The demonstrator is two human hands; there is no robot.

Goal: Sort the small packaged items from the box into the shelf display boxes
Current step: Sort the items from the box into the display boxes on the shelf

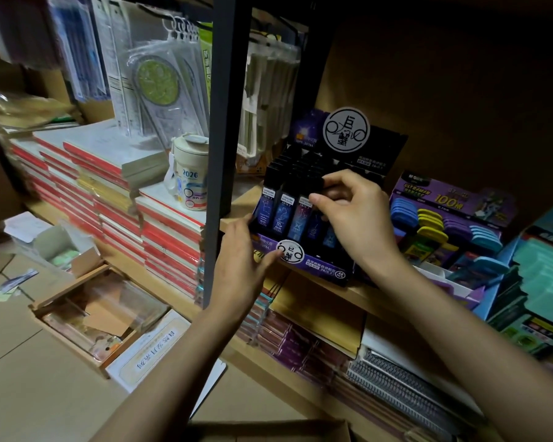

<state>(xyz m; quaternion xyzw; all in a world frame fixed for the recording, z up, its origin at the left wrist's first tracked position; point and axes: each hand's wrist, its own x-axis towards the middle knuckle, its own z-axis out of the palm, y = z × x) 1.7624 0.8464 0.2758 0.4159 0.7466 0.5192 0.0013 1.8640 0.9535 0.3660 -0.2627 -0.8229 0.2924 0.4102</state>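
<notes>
Packaged item [316, 187] between right fingers [329, 180]

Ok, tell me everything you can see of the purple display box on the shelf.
The display box is purple-and-black printed card, upright on the wooden shelf, with a low front wall carrying a round white sticker and a tall back header with a round emblem. Stepped rows of black-capped constellation packs stand in it. The left hand rests against its left front corner; the right hand pinches one pack.
</notes>
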